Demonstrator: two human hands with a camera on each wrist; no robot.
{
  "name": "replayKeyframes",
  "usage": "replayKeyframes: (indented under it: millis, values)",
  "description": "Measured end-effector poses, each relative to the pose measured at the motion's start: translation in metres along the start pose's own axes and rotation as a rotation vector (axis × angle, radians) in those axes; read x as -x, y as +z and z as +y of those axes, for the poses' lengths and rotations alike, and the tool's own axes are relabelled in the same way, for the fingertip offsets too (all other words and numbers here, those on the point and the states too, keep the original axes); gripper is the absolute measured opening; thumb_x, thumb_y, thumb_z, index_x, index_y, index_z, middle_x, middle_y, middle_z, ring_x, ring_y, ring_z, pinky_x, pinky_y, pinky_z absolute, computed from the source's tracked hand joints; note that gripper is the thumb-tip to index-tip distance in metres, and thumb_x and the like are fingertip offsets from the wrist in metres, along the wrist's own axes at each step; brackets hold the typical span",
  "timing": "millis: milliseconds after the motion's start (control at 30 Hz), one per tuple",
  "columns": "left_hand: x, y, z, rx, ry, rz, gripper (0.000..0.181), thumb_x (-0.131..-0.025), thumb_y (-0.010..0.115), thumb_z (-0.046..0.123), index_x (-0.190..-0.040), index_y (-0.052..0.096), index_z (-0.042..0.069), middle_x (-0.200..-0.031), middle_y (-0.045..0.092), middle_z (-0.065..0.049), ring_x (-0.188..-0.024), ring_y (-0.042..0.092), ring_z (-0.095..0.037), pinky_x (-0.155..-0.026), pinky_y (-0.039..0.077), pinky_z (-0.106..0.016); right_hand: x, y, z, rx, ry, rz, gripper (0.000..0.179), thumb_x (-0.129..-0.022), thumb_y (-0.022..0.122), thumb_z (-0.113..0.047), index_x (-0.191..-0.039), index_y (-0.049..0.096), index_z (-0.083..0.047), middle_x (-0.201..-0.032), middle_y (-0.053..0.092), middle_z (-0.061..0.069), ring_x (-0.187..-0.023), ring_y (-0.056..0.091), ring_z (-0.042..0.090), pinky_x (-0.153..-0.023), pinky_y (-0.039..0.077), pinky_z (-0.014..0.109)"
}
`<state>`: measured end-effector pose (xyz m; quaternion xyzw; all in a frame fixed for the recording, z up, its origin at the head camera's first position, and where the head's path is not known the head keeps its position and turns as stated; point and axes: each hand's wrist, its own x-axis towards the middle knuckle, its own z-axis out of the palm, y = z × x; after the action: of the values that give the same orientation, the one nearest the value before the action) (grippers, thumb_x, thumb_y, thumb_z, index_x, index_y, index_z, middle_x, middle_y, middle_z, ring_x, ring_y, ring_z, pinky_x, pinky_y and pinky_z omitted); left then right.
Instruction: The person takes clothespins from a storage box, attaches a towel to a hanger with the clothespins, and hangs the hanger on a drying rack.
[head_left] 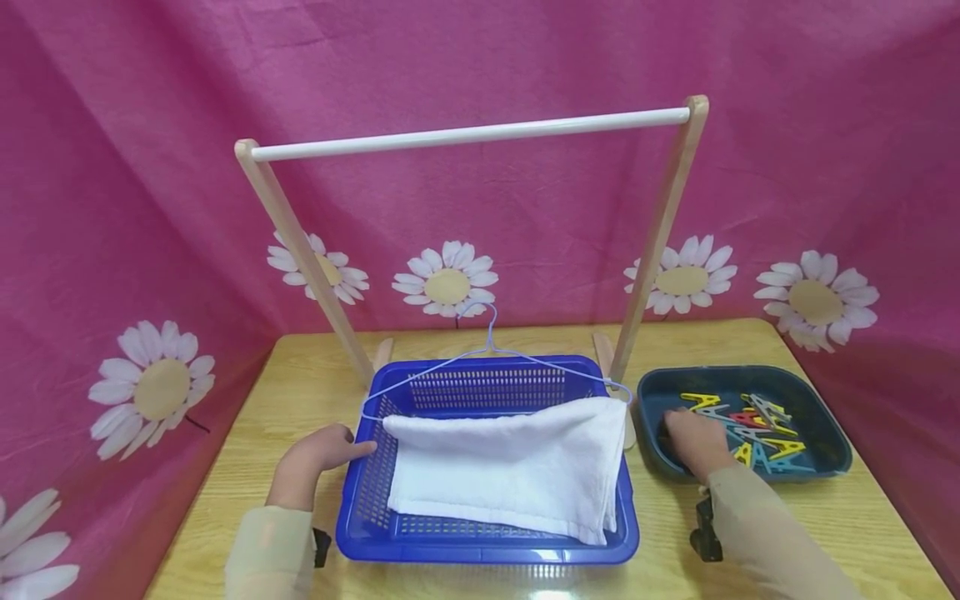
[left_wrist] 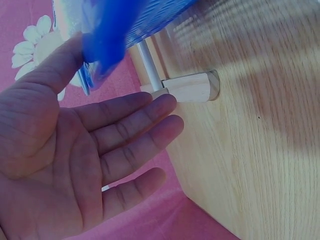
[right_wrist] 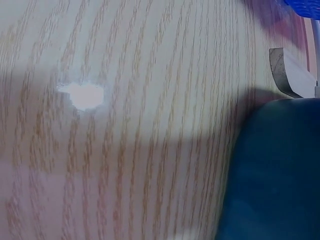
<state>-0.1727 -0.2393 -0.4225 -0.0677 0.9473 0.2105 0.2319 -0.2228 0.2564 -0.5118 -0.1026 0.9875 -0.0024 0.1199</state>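
Observation:
A white towel point(head_left: 502, 467) lies in the blue plastic basket point(head_left: 480, 553), its upper edge along the lower part of a light blue clothes hanger point(head_left: 442, 364). The hanger's bottom bar is hidden. At the basket's left side is my left hand point(head_left: 322, 454), thumb at the rim and fingers extended; the left wrist view shows its palm point(left_wrist: 60, 155). My right hand point(head_left: 697, 437) reaches into a dark teal tub point(head_left: 828, 442) holding several coloured clothespins point(head_left: 750, 429). Its fingertips are hidden, so what it holds cannot be told. The right wrist view shows only the tub's outer wall point(right_wrist: 275, 175).
A rack with a white bar point(head_left: 472, 133) and wooden posts point(head_left: 660, 242) stands behind the basket. One wooden foot point(left_wrist: 192, 87) shows in the left wrist view. The wooden table point(head_left: 277, 392) meets a pink flowered curtain point(head_left: 525, 225) at the back and sides.

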Motion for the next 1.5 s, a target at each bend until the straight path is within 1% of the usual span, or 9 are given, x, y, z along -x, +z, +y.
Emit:
replayKeyframes:
  millis: [133,300,433,533,767,1033,1267,1400,1500]
  values:
    - [0.0002,0.0004,-0.0007,-0.002,0.009,0.002,0.06,-0.085,0.057,0.039,-0.109,0.05,-0.015,-0.1,0.057,-0.027,-0.093,0.054,-0.039,-0.079,0.044,-0.051,-0.0007,0.0017,-0.0001,0.008,0.004,-0.003,0.012,-0.08,0.065,-0.009,-0.085,0.06,0.001,-0.073,0.056,0.013,-0.063,0.053,0.022,-0.058,0.049,0.043]
    - [-0.0002,0.0008,-0.0008,0.007,-0.004,-0.002,0.061,-0.085,0.057,0.041,-0.109,0.05,-0.015,-0.1,0.057,-0.027,-0.094,0.054,-0.04,-0.079,0.044,-0.051,-0.0013,0.003,-0.0005,0.016,0.015,0.014,0.008,-0.081,0.062,-0.006,-0.082,0.059,0.001,-0.071,0.055,0.013,-0.061,0.053,0.023,-0.054,0.048,0.042]
    - [0.0007,0.001,-0.0007,0.019,-0.018,-0.005,0.063,-0.085,0.057,0.042,-0.112,0.05,-0.014,-0.102,0.056,-0.027,-0.095,0.053,-0.04,-0.08,0.043,-0.052,-0.0004,0.0027,-0.0003,0.02,0.002,0.034,0.006,-0.081,0.061,-0.005,-0.082,0.059,0.001,-0.071,0.056,0.014,-0.061,0.053,0.023,-0.053,0.048,0.042]
    - [0.0024,0.0008,-0.0001,0.027,-0.012,-0.003,0.062,-0.085,0.056,0.042,-0.112,0.05,-0.014,-0.102,0.057,-0.026,-0.095,0.053,-0.039,-0.079,0.044,-0.052,0.0003,0.0029,0.001,0.014,-0.007,0.035,0.003,-0.082,0.059,-0.002,-0.08,0.06,0.0,-0.072,0.056,0.013,-0.061,0.053,0.023,-0.052,0.048,0.043]
    - [0.0035,0.0004,0.0003,0.023,0.013,-0.003,0.059,-0.086,0.055,0.039,-0.11,0.051,-0.015,-0.099,0.058,-0.025,-0.093,0.054,-0.038,-0.079,0.044,-0.051,0.0002,0.0025,0.003,-0.022,-0.003,-0.014,0.005,-0.082,0.057,-0.004,-0.08,0.06,-0.001,-0.073,0.057,0.012,-0.062,0.05,0.021,-0.054,0.047,0.042]
    - [0.0023,-0.0006,0.0014,0.027,-0.013,-0.02,0.06,-0.086,0.055,0.04,-0.112,0.05,-0.014,-0.1,0.058,-0.025,-0.095,0.054,-0.039,-0.08,0.043,-0.052,0.0032,-0.0011,0.0007,-0.051,0.005,-0.022,0.01,-0.081,0.062,-0.012,-0.08,0.06,-0.002,-0.072,0.056,0.011,-0.062,0.05,0.022,-0.055,0.047,0.043]
    - [0.0018,-0.0004,0.0011,0.028,-0.011,-0.025,0.06,-0.087,0.054,0.04,-0.112,0.05,-0.014,-0.1,0.058,-0.025,-0.095,0.054,-0.039,-0.08,0.043,-0.052,0.003,-0.0024,0.0027,-0.061,0.039,-0.054,0.022,-0.08,0.067,-0.019,-0.086,0.06,0.001,-0.075,0.056,0.011,-0.067,0.053,0.024,-0.058,0.048,0.047]
    - [0.0022,-0.0005,0.0007,0.024,-0.007,-0.026,0.06,-0.087,0.054,0.04,-0.112,0.05,-0.014,-0.1,0.058,-0.025,-0.095,0.054,-0.038,-0.08,0.043,-0.051,0.0041,-0.004,0.003,-0.093,0.06,-0.042,0.023,-0.079,0.067,-0.02,-0.085,0.059,0.001,-0.072,0.054,0.009,-0.065,0.051,0.023,-0.054,0.046,0.043]
    - [0.0024,-0.0005,0.0004,0.024,-0.007,-0.028,0.059,-0.087,0.054,0.039,-0.112,0.05,-0.014,-0.099,0.058,-0.024,-0.094,0.054,-0.038,-0.08,0.043,-0.051,0.0058,-0.0052,0.0026,-0.119,0.069,-0.014,0.023,-0.079,0.067,-0.02,-0.085,0.059,0.0,-0.07,0.053,0.008,-0.064,0.05,0.022,-0.052,0.044,0.041]
